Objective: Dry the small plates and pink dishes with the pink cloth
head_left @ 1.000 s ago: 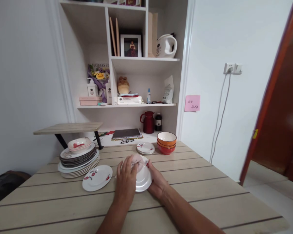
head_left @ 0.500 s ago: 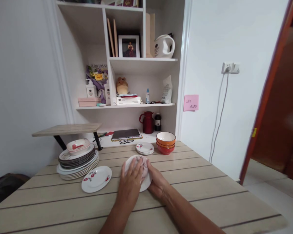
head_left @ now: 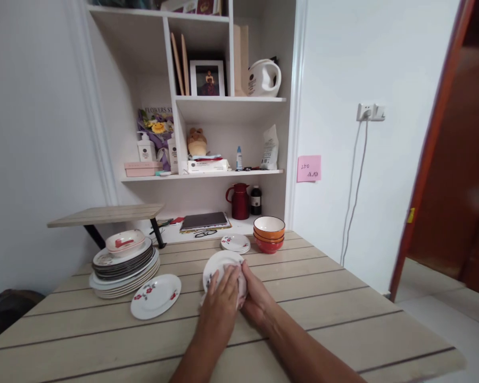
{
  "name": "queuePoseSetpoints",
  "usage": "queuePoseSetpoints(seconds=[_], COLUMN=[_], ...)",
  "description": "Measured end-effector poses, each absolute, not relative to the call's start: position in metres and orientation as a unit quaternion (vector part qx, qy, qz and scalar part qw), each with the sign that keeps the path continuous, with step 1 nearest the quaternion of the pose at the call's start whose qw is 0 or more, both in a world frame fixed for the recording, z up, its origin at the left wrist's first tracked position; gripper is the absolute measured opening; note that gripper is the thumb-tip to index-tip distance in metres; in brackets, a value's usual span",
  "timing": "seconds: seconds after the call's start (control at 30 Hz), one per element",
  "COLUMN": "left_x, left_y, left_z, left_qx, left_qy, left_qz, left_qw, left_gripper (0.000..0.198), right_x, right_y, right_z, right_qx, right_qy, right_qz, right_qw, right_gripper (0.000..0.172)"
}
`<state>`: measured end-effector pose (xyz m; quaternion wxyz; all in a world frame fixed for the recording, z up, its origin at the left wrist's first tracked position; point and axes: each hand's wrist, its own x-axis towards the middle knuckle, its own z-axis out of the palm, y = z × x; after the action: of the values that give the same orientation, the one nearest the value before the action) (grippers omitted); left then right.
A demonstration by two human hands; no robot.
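A small white plate [head_left: 220,261] is held tilted above the middle of the table. My right hand [head_left: 258,299] grips its right edge, thumb on the upper face. Across the plate's lower right part lies my left hand [head_left: 222,303], pressing a crumpled pale pink cloth [head_left: 240,284] against the surface. Part of the cloth is hidden under the fingers. To the left, a white plate with red flowers [head_left: 156,298] rests flat on the wood. Behind the held plate sit several small flowered plates [head_left: 235,243], stacked.
Orange and red bowls [head_left: 269,236] are nested at the back right of the table [head_left: 303,308]. A tall stack of plates [head_left: 123,266] with a pinkish dish [head_left: 125,242] on top stands left, beside a small raised stand [head_left: 107,214]. Farther back are a laptop [head_left: 204,220] and a red jug [head_left: 239,201].
My left hand and the cloth have slid down and right over the plate, baring more of its upper left. My right hand keeps its hold on the edge. The view has shifted slightly.
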<state>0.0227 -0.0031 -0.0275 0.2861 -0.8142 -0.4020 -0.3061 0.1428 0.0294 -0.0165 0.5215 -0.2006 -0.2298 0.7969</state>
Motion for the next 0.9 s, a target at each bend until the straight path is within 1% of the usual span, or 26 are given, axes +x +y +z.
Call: queuePoseSetpoints(seconds=[0.1,0.2,0.27,0.33,0.43,0.5,0.57,0.63,0.7,0.77,0.9], left_x=[0.010,0.000,0.003,0.013,0.026,0.026,0.018,0.009,0.005,0.009,0.026], left_y=[0.004,0.006,0.005,0.001,-0.003,-0.002,0.000,0.002,0.002,0.000,-0.008], left_z=[-0.025,-0.025,-0.027,-0.031,-0.035,-0.034,-0.032,-0.029,-0.028,-0.028,-0.032], left_qx=[-0.755,-0.703,-0.726,-0.773,-0.822,-0.820,-0.789,-0.744,-0.725,-0.743,-0.808], left_qy=[-0.504,-0.573,-0.549,-0.488,-0.421,-0.440,-0.499,-0.564,-0.588,-0.560,-0.452], left_qz=[-0.312,-0.315,-0.310,-0.302,-0.289,-0.284,-0.284,-0.285,-0.282,-0.285,-0.303], left_qw=[0.282,0.280,0.276,0.269,0.251,0.232,0.218,0.217,0.223,0.228,0.225], left_gripper=[0.043,0.040,0.037,0.035,0.038,0.042,0.045,0.045,0.043,0.040,0.038], right_x=[0.130,0.128,0.135,0.144,0.151,0.147,0.140,0.134,0.135,0.140,0.152], right_y=[0.023,0.022,0.026,0.030,0.032,0.029,0.024,0.022,0.022,0.026,0.032], right_z=[-0.020,-0.017,-0.013,-0.010,-0.010,-0.012,-0.013,-0.013,-0.012,-0.010,-0.009], right_qx=[-0.194,-0.207,-0.211,-0.199,-0.192,-0.194,-0.195,-0.200,-0.205,-0.196,-0.176], right_qy=[-0.234,-0.223,-0.207,-0.199,-0.218,-0.231,-0.236,-0.230,-0.213,-0.198,-0.198], right_qz=[0.795,0.786,0.784,0.781,0.783,0.797,0.806,0.801,0.794,0.794,0.801], right_qw=[0.525,0.538,0.547,0.558,0.550,0.523,0.507,0.515,0.531,0.540,0.537], right_gripper=[0.044,0.042,0.045,0.050,0.054,0.052,0.048,0.045,0.046,0.049,0.058])
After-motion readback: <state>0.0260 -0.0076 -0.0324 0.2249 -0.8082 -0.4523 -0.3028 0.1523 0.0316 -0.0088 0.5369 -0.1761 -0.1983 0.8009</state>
